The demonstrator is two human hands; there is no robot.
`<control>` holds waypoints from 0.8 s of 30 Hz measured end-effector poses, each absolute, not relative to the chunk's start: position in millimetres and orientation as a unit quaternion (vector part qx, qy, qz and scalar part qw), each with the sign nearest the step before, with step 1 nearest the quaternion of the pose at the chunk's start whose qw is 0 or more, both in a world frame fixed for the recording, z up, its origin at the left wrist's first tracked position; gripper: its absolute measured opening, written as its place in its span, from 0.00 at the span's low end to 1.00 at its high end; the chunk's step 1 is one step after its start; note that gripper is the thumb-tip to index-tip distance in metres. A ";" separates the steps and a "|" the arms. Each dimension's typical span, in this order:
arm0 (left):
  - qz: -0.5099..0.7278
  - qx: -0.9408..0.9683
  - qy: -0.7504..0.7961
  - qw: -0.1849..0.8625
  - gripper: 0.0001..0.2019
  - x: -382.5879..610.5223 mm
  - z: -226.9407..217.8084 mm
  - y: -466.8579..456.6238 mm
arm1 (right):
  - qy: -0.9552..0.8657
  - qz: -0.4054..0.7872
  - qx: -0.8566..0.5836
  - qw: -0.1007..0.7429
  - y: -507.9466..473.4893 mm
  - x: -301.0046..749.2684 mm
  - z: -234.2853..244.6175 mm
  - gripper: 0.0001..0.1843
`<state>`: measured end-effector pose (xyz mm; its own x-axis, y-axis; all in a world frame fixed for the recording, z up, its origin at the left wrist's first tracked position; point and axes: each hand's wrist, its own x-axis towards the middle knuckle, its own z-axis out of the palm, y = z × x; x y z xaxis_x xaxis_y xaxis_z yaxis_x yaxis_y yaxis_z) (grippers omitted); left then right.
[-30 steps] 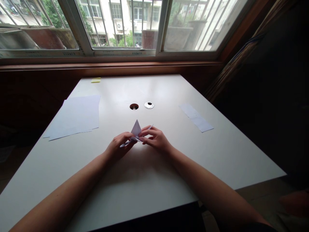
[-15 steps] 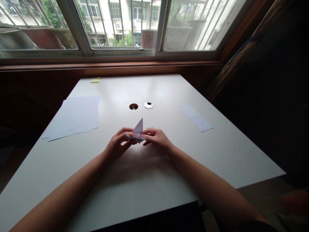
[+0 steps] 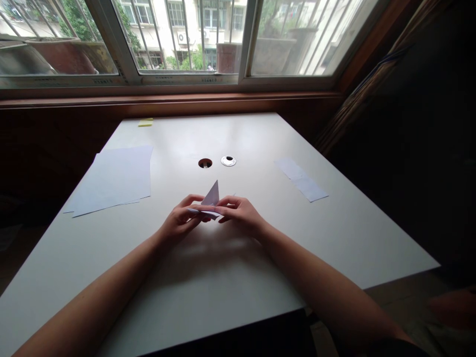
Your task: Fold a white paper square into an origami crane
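A small folded white paper piece [image 3: 211, 197] with an upright triangular point rests at the middle of the white table [image 3: 230, 267]. My left hand [image 3: 180, 220] pinches its left side with fingers curled. From the right, my right hand [image 3: 240, 214] grips the same piece, fingertips pressed on its lower flat layer. Both hands meet over the paper, and the lower folds are partly hidden by my fingers.
A loose stack of white sheets [image 3: 111, 178] lies at the table's left. A narrow paper strip [image 3: 302, 180] lies at the right. A cable hole [image 3: 205, 163] and its round cap [image 3: 228, 160] sit beyond my hands. A yellow pad [image 3: 145, 122] lies near the window.
The paper's point has tilted from straight up to leaning right. My left fingers moved up and over the left side of the piece. Both hands shifted slightly away from me.
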<state>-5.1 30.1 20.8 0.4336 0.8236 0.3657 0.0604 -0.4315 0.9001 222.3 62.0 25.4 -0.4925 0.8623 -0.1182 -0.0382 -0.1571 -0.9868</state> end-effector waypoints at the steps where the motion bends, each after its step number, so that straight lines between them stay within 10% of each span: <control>1: 0.443 0.717 0.302 0.445 0.12 -4.4 19.1 30.3 | -0.554 0.663 -0.371 0.340 62.0 222.2 25.4 0.18; 24: 0.479 0.644 0.310 0.510 0.11 -5.2 10.9 28.1 | -0.519 0.693 -0.364 0.344 66.4 226.0 21.4 0.17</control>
<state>-5.2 28.1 10.9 0.3491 0.8880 0.2993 -0.0890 -0.2865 0.9539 226.0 66.4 21.4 -0.4981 0.8544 -0.1477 -0.0988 -0.2251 -0.9693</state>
